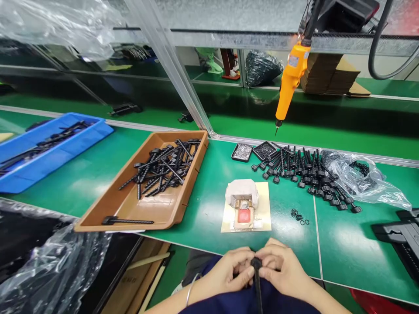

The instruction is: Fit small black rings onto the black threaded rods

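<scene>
The black rod (257, 279) at the near edge looks like matt plastic. Far off, the yellow electric screwdriver (290, 78) has a smooth, glossy plastic body and a metal bit (277, 130). The green workbench top (288, 235) is glossy, the tan tray (176, 209) on the left looks like smooth plastic, and the clear plastic bag (369, 183) on the right is crinkled.
</scene>
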`<act>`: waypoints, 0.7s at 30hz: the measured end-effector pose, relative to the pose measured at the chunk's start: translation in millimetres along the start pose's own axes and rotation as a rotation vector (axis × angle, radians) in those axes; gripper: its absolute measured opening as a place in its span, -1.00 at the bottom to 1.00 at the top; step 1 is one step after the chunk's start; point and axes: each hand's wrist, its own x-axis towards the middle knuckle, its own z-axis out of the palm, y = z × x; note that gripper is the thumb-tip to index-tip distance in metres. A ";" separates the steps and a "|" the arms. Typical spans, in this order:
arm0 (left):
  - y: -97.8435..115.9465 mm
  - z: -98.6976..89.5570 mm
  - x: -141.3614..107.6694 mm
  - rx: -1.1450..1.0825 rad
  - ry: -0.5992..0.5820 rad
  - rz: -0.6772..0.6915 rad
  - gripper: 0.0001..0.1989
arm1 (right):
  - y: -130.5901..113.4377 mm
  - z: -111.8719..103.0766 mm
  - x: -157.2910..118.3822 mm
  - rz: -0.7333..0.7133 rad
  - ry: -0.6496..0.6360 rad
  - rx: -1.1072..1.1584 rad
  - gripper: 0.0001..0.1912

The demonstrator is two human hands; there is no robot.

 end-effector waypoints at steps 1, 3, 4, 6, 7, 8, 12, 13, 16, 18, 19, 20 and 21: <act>2.5 -0.2 0.8 -0.055 0.008 -0.032 -0.49 | -1.0 0.2 0.2 -0.024 0.025 -0.023 -0.69; 7.7 -0.5 2.7 -0.167 0.024 -0.090 -0.48 | -5.9 0.4 1.0 -0.069 0.077 -0.063 -0.74; 10.5 -0.7 3.7 -0.218 0.031 -0.112 -0.48 | -9.9 0.4 1.5 -0.087 0.096 -0.074 -0.75; 16.0 -1.1 5.3 -0.303 0.036 -0.136 -0.47 | -20.3 0.5 2.6 -0.146 0.128 -0.105 -0.74; 18.7 -1.2 5.9 -0.334 0.033 -0.140 -0.46 | -26.2 0.7 3.0 -0.199 0.140 -0.137 -0.73; 21.2 -1.3 6.2 -0.354 0.029 -0.138 -0.44 | -31.9 1.0 3.2 -0.261 0.151 -0.180 -0.73; 29.2 -0.8 7.0 -0.326 0.035 -0.101 -0.40 | -48.2 3.6 3.2 -0.440 0.155 -0.346 -0.73; 31.0 -1.2 7.3 -0.291 0.044 -0.085 -0.40 | -49.7 4.4 3.3 -0.446 0.150 -0.354 -0.73; 38.1 -9.8 8.0 -0.144 0.110 -0.025 -0.48 | -49.2 5.6 4.4 -0.425 0.163 -0.338 -0.71; 44.1 -26.2 5.4 0.080 0.281 0.058 -0.64 | -47.0 5.2 5.3 -0.399 0.199 -0.337 -0.70; 46.5 -38.8 2.0 0.203 0.406 0.109 -0.75 | -46.0 4.6 5.6 -0.390 0.221 -0.343 -0.69; 47.8 -54.6 -3.1 0.497 0.633 0.201 -0.79 | -45.2 3.8 5.9 -0.386 0.246 -0.352 -0.70; 47.2 -73.5 -10.1 0.618 0.818 0.243 -0.83 | -44.7 2.8 6.0 -0.387 0.271 -0.363 -0.71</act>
